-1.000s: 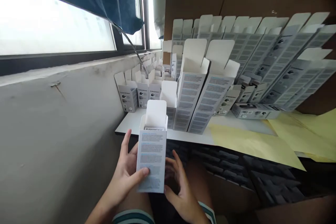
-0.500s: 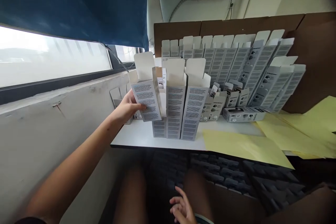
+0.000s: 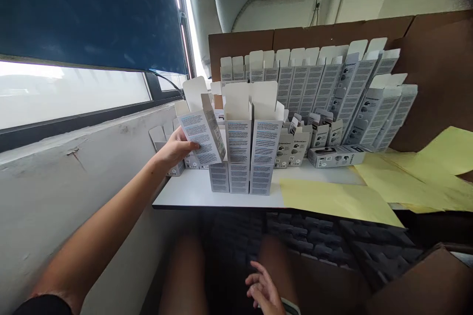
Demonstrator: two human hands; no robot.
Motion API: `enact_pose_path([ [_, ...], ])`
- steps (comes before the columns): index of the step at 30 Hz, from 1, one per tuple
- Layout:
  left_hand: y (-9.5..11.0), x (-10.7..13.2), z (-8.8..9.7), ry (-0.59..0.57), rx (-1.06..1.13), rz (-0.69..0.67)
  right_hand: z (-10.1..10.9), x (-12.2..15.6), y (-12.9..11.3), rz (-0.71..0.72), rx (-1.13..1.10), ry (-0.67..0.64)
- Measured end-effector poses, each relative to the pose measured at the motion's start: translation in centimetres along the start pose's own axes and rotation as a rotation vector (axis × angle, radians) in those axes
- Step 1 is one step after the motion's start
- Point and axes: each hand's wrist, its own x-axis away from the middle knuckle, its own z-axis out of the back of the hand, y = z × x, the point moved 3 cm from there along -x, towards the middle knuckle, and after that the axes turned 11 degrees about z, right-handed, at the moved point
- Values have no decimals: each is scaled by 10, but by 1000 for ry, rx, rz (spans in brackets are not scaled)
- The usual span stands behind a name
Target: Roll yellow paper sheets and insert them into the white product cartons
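Within the left hand, an open cardboard box sits tilted, pinched at its lower end; it looks light and easily dented, best held by its flat faces. Well below that grip, the right hand hangs loosely curled, empty.

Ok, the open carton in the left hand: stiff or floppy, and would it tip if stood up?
The open white carton held in the left hand looks like thin printed card, so probably light and fairly stiff in the body. Its raised flaps likely bend easily. It is tall and narrow, so it may tip if nudged on end.
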Motion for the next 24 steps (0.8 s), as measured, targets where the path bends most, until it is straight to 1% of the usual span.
enact_pose_path([
  [2, 0, 0, 0, -31, -21, 5, -15, -6, -16, 46, 66, -130],
  [3, 1, 0, 0, -46, -30, 4, -26, -12, -29, 84, 111, -203],
  [5, 3, -1, -1, -64, -38, -2, -52, -28, -65, 184, 233, -335],
  [7, 4, -1, -2, -63, -33, -11, -82, -49, -112, 319, 375, -435],
  [9, 6, -2, -2, -50, -27, -21, -111, -73, -161, 459, 577, -489],
  [10, 6, -2, -2, -45, -27, -22, -124, -85, -183, 516, 693, -493],
  [11, 6, -2, -2, -42, -30, -21, -136, -97, -201, 542, 816, -488],
  [13, 5, -3, 0, -36, -35, -15, -155, -118, -225, 550, 1060, -472],
  [15, 4, -4, 1, -35, -43, -3, -167, -135, -236, 540, 1250, -450],
  [17, 2, -5, 3, -41, -51, 6, -175, -148, -238, 534, 1359, -417],
  [20, -2, -7, 5, -65, -59, 18, -180, -161, -237, 529, 1421, -365],
  [24, -5, -10, 5, -94, -70, 22, -181, -166, -231, 552, 1413, -341],
])
